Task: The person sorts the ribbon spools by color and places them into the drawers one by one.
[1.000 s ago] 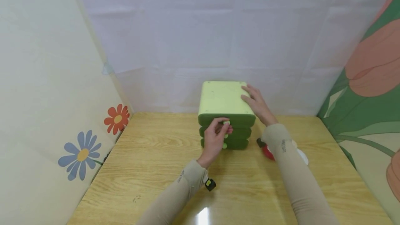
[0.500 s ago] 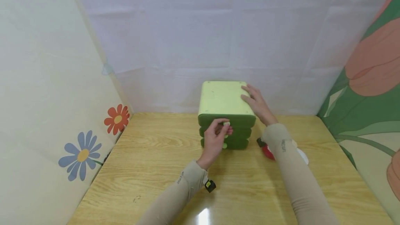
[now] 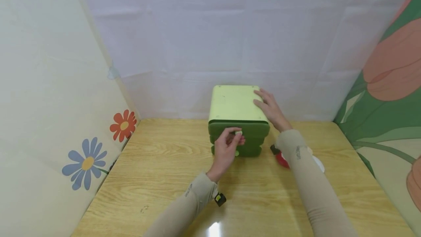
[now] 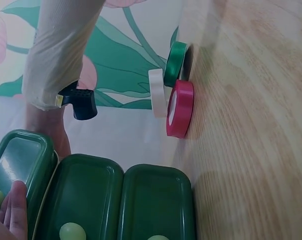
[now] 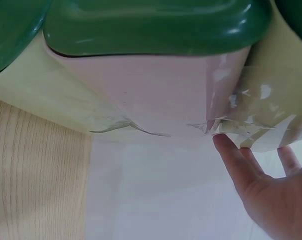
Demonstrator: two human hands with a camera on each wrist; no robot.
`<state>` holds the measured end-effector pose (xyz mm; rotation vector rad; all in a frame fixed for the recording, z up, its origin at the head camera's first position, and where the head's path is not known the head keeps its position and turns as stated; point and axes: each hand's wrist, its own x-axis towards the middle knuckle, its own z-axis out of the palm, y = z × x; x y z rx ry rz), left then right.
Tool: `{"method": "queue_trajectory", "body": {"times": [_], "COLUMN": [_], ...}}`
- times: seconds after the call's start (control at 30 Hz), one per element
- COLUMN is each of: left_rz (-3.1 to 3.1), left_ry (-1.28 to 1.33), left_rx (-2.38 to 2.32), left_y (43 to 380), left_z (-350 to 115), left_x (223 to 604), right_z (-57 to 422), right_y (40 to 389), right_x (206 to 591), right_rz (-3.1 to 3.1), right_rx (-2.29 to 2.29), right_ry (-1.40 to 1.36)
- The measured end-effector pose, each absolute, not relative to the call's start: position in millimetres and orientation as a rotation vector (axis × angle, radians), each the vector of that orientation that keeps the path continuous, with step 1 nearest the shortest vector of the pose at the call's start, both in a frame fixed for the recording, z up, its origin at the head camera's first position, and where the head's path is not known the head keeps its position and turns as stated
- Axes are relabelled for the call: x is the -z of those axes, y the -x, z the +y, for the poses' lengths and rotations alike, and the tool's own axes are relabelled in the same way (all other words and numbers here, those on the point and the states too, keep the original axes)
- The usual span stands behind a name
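Note:
A small drawer cabinet point(image 3: 236, 101) with a pale green top and dark green drawer fronts stands at the back of the table. My left hand point(image 3: 225, 151) pinches the pale knob point(image 3: 238, 132) of the top drawer point(image 3: 256, 129), which sits slightly out, a dark gap under the cabinet's top edge. In the left wrist view the middle drawer point(image 4: 86, 195) and bottom drawer point(image 4: 156, 200) are closed, each with a round knob. My right hand point(image 3: 272, 112) rests on the cabinet's right top edge, fingers spread; the right wrist view shows its fingertips against the side covered with clear tape.
Right of the cabinet, partly behind the right sleeve, lie ribbon rolls: a red roll point(image 4: 182, 108), a white roll point(image 4: 157, 93) and a green roll point(image 4: 175, 64). A white cloth wall point(image 3: 181, 46) rises behind the wooden table point(image 3: 158, 164).
The top drawer has come forward a little, opening a thin gap under the cabinet top. My left hand has moved slightly toward me with the knob. The right hand stays in place.

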<state>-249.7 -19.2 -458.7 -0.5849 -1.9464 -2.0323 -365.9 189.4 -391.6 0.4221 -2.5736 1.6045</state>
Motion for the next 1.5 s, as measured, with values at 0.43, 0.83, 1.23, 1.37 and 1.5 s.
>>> {"method": "queue_trajectory", "body": {"times": [0.43, 0.83, 1.23, 1.37, 1.5], "left_rz": [-1.943, -1.927, -1.929, -1.94, -1.942], "left_ry": [0.587, 0.559, 0.568, 0.549, 0.533], "left_rx": [2.055, 2.072, 2.097, 2.103, 2.096], "left_y": [238.4, 223.4, 204.1, 198.4, 193.8], "left_z": [-21.2, -21.1, -23.7, -24.4, -25.0], "left_x": [461.0, 463.2, 462.9, 462.4, 462.9], "right_z": [184.4, 188.9, 189.7, 189.8, 189.3], "right_y": [353.3, 367.7, 367.2, 368.3, 367.2], "right_x": [371.1, 392.3, 391.7, 391.8, 388.4], "right_rz": [-2.607, -2.555, -2.54, -2.549, -2.562], "right_rx": [-1.657, -1.618, -1.594, -1.596, -1.621], "right_ry": [-0.419, -0.439, -0.446, -0.438, -0.429]}}
